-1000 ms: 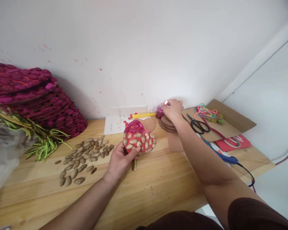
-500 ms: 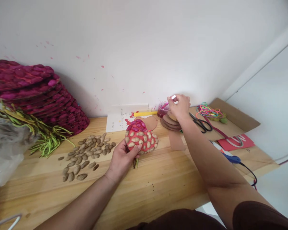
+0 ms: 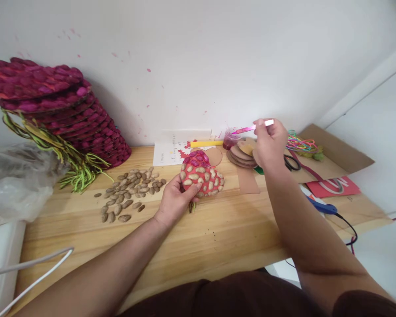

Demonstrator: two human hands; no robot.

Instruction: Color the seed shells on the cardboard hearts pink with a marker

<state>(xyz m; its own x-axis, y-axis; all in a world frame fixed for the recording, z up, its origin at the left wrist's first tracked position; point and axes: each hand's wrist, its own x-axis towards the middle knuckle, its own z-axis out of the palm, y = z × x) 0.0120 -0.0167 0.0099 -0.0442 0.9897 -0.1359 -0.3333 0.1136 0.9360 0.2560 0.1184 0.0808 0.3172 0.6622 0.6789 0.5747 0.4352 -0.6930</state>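
Observation:
My left hand [image 3: 176,198] grips the lower left edge of a red piece covered in peanuts [image 3: 204,179]. The peanuts at its top are painted magenta and the others are bare; short green strands hang below. In my right hand [image 3: 272,141] is a white-handled paintbrush [image 3: 251,128], its pink tip by the rim of a small clear cup of magenta paint [image 3: 230,140]. Cardboard discs [image 3: 241,155] are stacked just right of the cup.
Loose peanuts [image 3: 128,189] lie on the wooden table [image 3: 185,251]. A tall magenta stack [image 3: 95,119] with green strands stands at the left. Scissors [image 3: 293,163], colourful cords [image 3: 302,144], a cardboard box [image 3: 339,152] and a blue glue gun [image 3: 321,206] are at the right.
My right hand has moved right and slightly up, drawing the brush back so more of it shows above the cup. My left hand still holds the peanut piece. The view has shifted.

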